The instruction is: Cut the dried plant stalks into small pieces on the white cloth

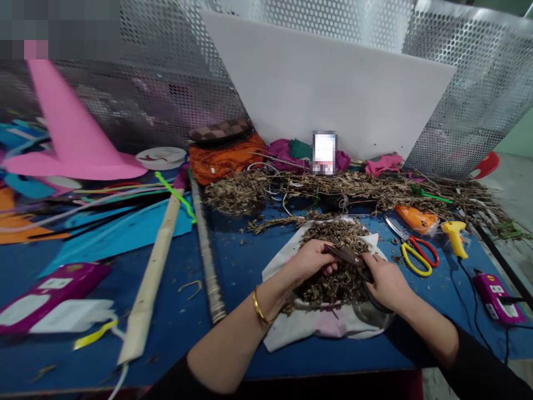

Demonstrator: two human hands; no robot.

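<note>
Dark-handled scissors (347,255) are in my right hand (385,282), the fingers wrapped at their handles and the blades pointing left. My left hand (312,260) is closed in a pinch by the blade tips; what it holds is too small to make out. Both hands are over a heap of dried, crumbled plant matter (322,291), brown and leafy. Beneath the heap lies a white cloth (287,336) with a pinkish patch. A clear round rim, perhaps of a bowl, shows partly under my right hand.
Dried stalks (366,191) stretch across the back of the blue table (175,344). At right lie red-and-yellow scissors (414,250), a yellow glue gun (453,236) and a purple box (497,297). A wooden stick (156,278), a wrapped pole (208,261) and a pink cone hat (73,128) are at left.
</note>
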